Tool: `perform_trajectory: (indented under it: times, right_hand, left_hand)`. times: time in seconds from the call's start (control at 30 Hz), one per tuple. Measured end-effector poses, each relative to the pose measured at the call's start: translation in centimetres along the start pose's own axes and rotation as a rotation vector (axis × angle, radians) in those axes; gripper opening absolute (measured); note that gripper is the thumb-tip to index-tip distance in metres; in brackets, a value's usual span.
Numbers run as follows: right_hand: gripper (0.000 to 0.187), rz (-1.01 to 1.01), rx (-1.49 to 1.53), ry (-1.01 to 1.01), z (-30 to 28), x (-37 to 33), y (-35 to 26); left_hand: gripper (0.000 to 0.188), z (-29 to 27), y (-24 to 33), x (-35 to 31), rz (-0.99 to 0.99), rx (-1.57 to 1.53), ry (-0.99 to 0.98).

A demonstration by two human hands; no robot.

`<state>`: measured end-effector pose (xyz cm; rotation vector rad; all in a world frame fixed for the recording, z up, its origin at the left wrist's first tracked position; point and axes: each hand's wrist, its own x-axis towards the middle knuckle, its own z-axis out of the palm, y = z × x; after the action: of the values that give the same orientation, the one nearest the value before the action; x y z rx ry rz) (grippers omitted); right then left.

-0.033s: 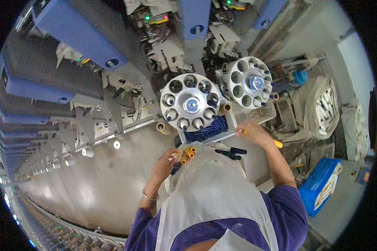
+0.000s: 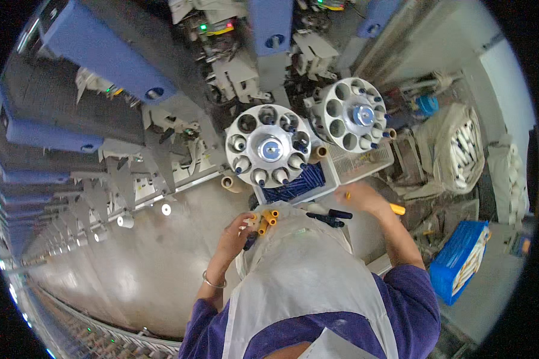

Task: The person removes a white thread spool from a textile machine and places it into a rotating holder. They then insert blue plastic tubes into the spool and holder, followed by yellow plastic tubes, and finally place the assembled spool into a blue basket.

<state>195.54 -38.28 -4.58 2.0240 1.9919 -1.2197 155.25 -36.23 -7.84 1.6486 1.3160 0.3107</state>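
My left hand (image 2: 230, 238) is closed around several yellow bobbin tubes (image 2: 270, 219) in front of the apron, their open ends pointing up and away. White material, perhaps yarn, shows by its fingers. My right hand (image 2: 365, 200) grips a yellow bobbin tube that sticks out past the outer side of the palm; it is over the floor to the right of the apron. Beyond both hands stands a round magazine (image 2: 253, 127) with a ring of holes, several holding white yarn bobbins with dark tube ends. Several dark tubes (image 2: 326, 219) poke out at the apron's upper edge.
A white crate (image 2: 317, 196) of dark blue tubes sits below the magazine. A second magazine (image 2: 336, 107) stands farther right. At right are a cloth sack of white bobbins (image 2: 467, 146) and a blue bin (image 2: 449, 263). Blue-grey winding machines (image 2: 108, 51) line the left.
The view has shifted slightly, so the magazines appear a little farther left. My right hand has moved slightly right and toward me with its tube. My left hand stays nearly still.
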Motion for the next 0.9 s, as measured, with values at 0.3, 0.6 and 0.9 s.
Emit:
perform_trajectory:
  times: [0.3,0.6,0.9]
  right_hand:
    - [0.032,0.116,0.050,-0.035,5.5,-4.7,2.7]
    - [0.034,0.101,0.426,0.481,-5.5,-8.1,1.1]
    - [0.031,-0.082,0.892,0.451,-8.8,-2.5,-3.8]
  left_hand:
    - [0.036,1.6,7.0,4.7,0.219,0.187,-0.093]
    - [0.040,7.1,14.9,8.8,0.468,-0.037,-0.375]
    - [0.045,7.3,16.2,10.1,-0.027,-1.322,-0.854]
